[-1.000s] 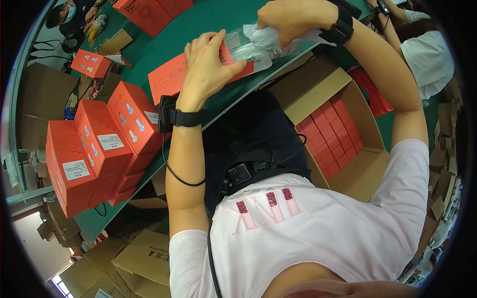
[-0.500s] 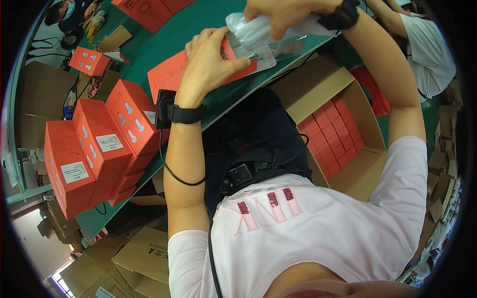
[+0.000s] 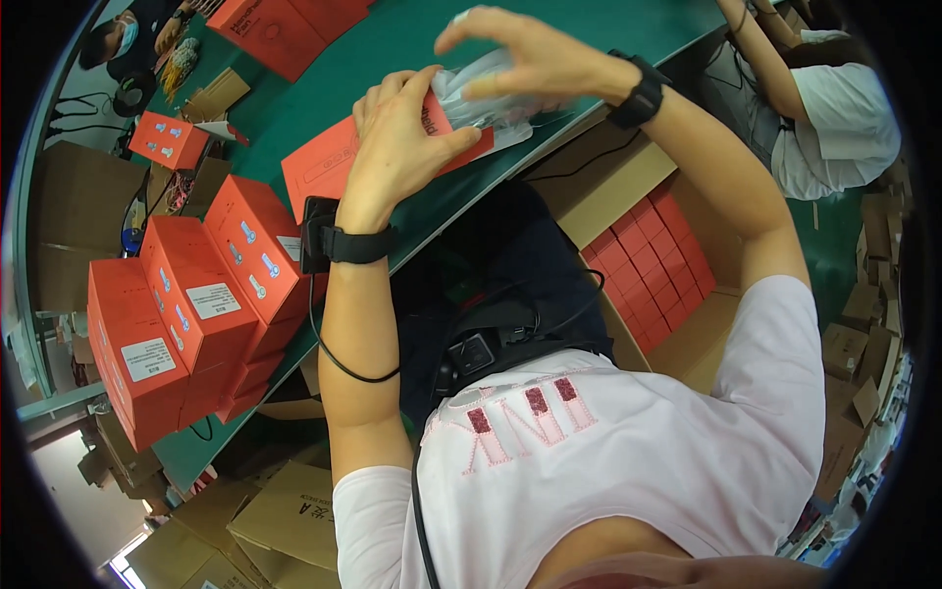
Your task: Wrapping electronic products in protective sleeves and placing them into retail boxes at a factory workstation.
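My left hand (image 3: 397, 142) is closed around an orange-red carton (image 3: 319, 162) lying on the green table, with thumb and fingers on opposite sides near its right end. At that end sits a clear, crumpled plastic bag (image 3: 481, 88); what is inside it cannot be made out. A transparent flap lies under the bag at the table edge. Above the bag my right hand (image 3: 549, 59) is open, its thumb and fingers spread and slightly blurred. The thumb is close to the plastic; whether it touches cannot be told.
Stacked orange-red cartons (image 3: 196, 304) stand left on the green table (image 3: 334, 88); more cartons (image 3: 285, 34) lie at the far side. A brown box (image 3: 726, 324) holding several small red boxes stands below the table edge. Other people sit at far left and at right (image 3: 834, 108).
My right hand has let go of the white plastic-wrapped bundle and opened. The bag now sits lower, against the carton's end. My left hand keeps its hold on the carton.
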The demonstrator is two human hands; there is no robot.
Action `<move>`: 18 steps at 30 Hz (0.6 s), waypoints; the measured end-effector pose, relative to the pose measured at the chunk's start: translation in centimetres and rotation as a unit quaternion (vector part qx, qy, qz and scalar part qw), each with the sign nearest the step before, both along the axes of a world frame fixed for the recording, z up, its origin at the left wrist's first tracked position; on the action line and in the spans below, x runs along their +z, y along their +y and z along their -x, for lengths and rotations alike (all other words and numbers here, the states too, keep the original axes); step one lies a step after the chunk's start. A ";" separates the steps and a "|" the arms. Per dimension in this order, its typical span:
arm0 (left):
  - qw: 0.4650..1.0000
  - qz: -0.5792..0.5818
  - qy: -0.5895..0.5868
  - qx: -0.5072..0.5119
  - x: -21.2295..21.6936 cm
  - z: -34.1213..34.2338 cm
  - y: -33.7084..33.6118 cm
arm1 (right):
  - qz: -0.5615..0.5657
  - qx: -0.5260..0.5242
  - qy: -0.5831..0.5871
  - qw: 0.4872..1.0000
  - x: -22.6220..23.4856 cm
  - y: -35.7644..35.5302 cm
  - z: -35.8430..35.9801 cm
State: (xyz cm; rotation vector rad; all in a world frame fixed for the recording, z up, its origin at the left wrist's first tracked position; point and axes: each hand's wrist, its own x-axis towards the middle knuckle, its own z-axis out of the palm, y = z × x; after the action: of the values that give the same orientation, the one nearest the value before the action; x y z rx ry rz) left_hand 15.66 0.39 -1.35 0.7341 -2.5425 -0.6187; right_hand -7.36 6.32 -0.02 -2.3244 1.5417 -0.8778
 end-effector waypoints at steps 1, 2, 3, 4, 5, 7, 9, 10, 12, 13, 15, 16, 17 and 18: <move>1.000 0.009 0.001 0.001 -0.1 0.0 0.1 | 0.043 -0.007 -0.077 0.996 0.0 0.2 1.0; 1.000 0.006 0.001 0.002 -0.1 -0.3 0.1 | 0.039 -0.033 -0.066 0.997 1.7 0.2 1.4; 1.000 0.006 -0.002 0.009 0.0 -0.6 0.1 | -0.016 -0.069 -0.093 0.993 3.5 1.4 2.2; 1.000 0.007 -0.004 0.013 0.2 -0.8 0.1 | -0.069 -0.107 -0.119 0.985 6.2 2.9 2.0; 1.000 0.008 -0.001 0.007 0.3 -0.4 0.2 | -0.132 -0.140 -0.122 0.974 4.8 3.3 3.8; 0.999 0.014 0.036 -0.008 0.2 0.1 0.5 | -0.138 -0.192 -0.023 0.971 1.2 4.0 5.2; 0.999 0.029 0.021 -0.024 -0.1 -0.5 0.3 | -0.210 -0.237 -0.034 0.948 -2.1 3.5 4.2; 0.998 0.043 0.007 -0.037 -0.4 -0.8 0.3 | -0.215 -0.243 -0.137 0.936 -2.4 3.6 3.7; 0.994 0.106 -0.014 -0.025 -1.0 -0.8 0.7 | -0.216 -0.244 -0.240 0.915 -2.2 3.9 3.7; 0.985 0.167 -0.036 -0.014 -0.9 -0.8 1.1 | -0.263 -0.266 -0.197 0.906 -1.4 4.1 3.7; 0.990 0.135 -0.020 -0.022 0.0 -1.1 1.4 | -0.306 -0.285 -0.154 0.895 -0.7 4.8 3.5; 0.994 0.101 -0.002 -0.033 0.5 -1.2 1.6 | -0.296 -0.294 -0.176 0.892 -0.5 5.3 3.2; 0.994 0.105 -0.002 -0.034 0.7 -1.6 1.8 | -0.285 -0.303 -0.198 0.887 -0.3 5.7 2.9; 0.988 0.136 -0.068 0.011 0.8 -2.2 2.0 | -0.281 -0.303 -0.200 0.888 -0.6 5.9 2.6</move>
State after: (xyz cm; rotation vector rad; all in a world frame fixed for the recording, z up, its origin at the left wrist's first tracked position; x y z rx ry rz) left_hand 17.90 2.39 -0.55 0.7272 -2.6664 -0.2128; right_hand -9.97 12.26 -0.59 -1.1830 2.0043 -0.8049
